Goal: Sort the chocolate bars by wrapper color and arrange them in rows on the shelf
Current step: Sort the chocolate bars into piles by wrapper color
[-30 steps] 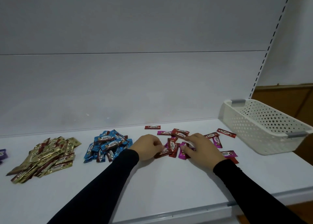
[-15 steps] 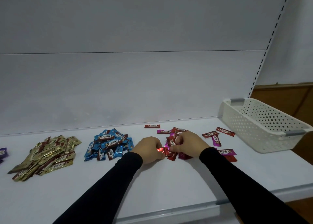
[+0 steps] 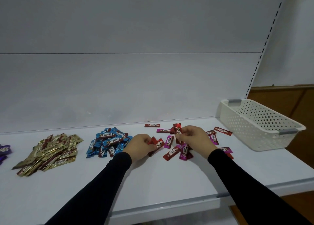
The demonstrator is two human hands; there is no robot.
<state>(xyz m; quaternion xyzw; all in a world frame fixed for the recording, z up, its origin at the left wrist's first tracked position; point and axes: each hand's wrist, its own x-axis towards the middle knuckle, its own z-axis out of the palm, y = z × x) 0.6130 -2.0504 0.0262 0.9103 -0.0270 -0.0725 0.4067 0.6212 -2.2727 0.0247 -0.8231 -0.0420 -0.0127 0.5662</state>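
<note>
Red and pink chocolate bars lie mixed on the white shelf (image 3: 153, 178) right of centre. My left hand (image 3: 139, 145) grips a few red bars (image 3: 156, 142) just above the shelf. My right hand (image 3: 193, 139) pinches another red bar (image 3: 177, 128), lifted and standing nearly upright. Between and under my hands lie a loose red bar (image 3: 170, 153) and pink bars (image 3: 169, 141). A blue pile (image 3: 108, 142) sits left of my left hand, and a gold pile (image 3: 51, 154) further left. Purple bars (image 3: 4, 150) show at the left edge.
A white perforated basket (image 3: 254, 124) stands at the shelf's right end, with no bars visible in it. Single red bars lie near the back wall (image 3: 152, 125) and beside the basket (image 3: 222, 131). The shelf's front edge (image 3: 169, 206) runs close below my forearms.
My right hand has lifted a red bar out of the mixed cluster and turned it nearly upright. My left hand now shows red bars in its grip. The cluster is more spread out.
</note>
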